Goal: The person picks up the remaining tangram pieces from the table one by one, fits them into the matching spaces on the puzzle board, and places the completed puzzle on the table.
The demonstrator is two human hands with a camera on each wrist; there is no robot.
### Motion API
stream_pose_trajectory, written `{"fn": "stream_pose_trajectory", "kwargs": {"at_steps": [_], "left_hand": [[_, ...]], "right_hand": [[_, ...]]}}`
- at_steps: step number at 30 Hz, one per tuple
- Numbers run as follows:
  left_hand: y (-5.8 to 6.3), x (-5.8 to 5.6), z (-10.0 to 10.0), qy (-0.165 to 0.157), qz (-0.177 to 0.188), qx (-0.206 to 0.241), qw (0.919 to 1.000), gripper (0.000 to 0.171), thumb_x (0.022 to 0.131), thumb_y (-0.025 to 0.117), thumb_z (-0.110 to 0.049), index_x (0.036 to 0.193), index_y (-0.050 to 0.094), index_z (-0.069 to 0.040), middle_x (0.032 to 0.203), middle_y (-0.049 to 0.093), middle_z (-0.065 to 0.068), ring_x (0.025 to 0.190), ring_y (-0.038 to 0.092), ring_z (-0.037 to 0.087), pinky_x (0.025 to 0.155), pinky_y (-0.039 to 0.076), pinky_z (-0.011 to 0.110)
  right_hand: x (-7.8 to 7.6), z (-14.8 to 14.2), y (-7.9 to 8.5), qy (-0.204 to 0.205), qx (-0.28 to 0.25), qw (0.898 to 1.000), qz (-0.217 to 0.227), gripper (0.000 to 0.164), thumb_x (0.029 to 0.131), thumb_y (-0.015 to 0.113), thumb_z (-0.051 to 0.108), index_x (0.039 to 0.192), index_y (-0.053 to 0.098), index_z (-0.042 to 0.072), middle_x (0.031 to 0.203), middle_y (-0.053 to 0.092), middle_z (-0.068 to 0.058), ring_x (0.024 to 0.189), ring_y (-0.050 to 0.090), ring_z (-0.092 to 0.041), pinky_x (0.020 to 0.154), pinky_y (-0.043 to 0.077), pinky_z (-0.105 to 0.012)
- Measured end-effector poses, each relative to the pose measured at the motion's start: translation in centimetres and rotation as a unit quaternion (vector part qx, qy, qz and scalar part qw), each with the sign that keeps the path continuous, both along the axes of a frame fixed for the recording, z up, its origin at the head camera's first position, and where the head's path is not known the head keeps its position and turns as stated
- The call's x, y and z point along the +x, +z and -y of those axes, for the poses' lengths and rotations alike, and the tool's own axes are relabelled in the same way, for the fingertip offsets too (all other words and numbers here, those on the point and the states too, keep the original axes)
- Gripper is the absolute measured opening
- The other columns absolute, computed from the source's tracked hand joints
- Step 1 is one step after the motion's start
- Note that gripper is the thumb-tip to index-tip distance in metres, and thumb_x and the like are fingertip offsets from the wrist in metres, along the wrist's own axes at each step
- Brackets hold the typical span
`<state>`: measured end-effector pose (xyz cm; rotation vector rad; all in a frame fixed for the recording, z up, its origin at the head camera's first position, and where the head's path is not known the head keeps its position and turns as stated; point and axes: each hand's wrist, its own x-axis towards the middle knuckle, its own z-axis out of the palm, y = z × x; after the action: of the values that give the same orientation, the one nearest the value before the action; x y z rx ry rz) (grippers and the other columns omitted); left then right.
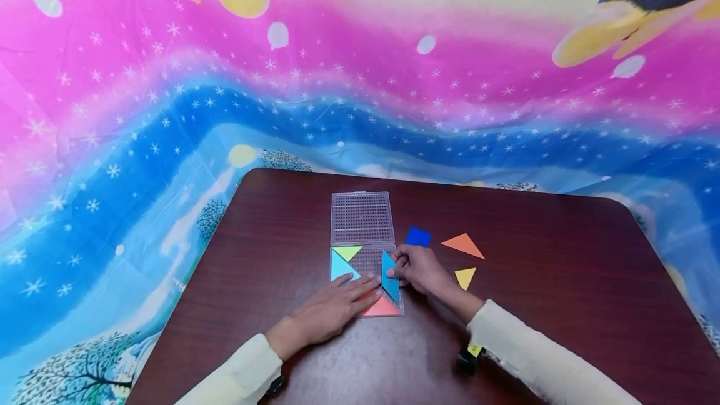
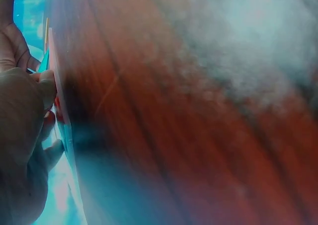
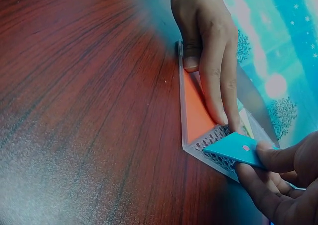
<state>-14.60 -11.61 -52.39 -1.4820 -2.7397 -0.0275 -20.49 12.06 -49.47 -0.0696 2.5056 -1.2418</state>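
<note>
My right hand (image 1: 420, 269) pinches a blue parallelogram tile (image 1: 389, 281) between thumb and fingers. The tile is tilted over the right side of a clear square tray (image 1: 368, 262) with a grid floor. A small pink dot shows on the tile (image 3: 228, 148) in the right wrist view. My left hand (image 1: 329, 312) lies across the tray's lower left, fingers mostly straight, resting on the pieces there. Inside the tray are a lime triangle (image 1: 347, 252), a light blue triangle (image 1: 340, 266) and a coral-red triangle (image 1: 385, 308), the last two partly hidden by the left hand.
The tray's gridded lid (image 1: 362, 217) lies opened flat behind it. To the right on the dark wooden table (image 1: 562, 267) lie a dark blue piece (image 1: 419, 237), an orange triangle (image 1: 465, 245) and a yellow triangle (image 1: 465, 277). A patterned cloth (image 1: 360, 105) hangs behind the table.
</note>
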Motion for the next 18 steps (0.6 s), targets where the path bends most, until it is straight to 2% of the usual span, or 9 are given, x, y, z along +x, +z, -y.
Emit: {"fn": "stream_pose_trajectory", "kwargs": {"at_steps": [5,18], "left_hand": [[0.12,0.14,0.08,0.003,0.025,0.005,0.9997,0.051,0.108,0.047,-0.014,0.159,0.040,-0.014,0.169,0.030,0.008,0.157,0.029,0.025,0.127,0.032,0.045],[-0.25,0.27,0.01,0.010,0.048,0.021,0.9986,0.052,0.108,0.043,-0.013,0.160,0.037,-0.013,0.170,0.028,0.010,0.158,0.025,0.028,0.128,0.029,0.048]], "right_hand": [[0.02,0.03,0.02,0.000,0.003,1.000,0.001,0.017,0.086,0.080,0.003,0.097,0.068,0.003,0.082,0.065,-0.008,0.064,0.065,-0.014,0.061,0.064,-0.030],[0.25,-0.01,-0.20,0.001,0.004,1.000,0.011,0.017,0.086,0.080,0.003,0.099,0.069,0.003,0.083,0.066,-0.008,0.064,0.066,-0.013,0.061,0.064,-0.030]]}}
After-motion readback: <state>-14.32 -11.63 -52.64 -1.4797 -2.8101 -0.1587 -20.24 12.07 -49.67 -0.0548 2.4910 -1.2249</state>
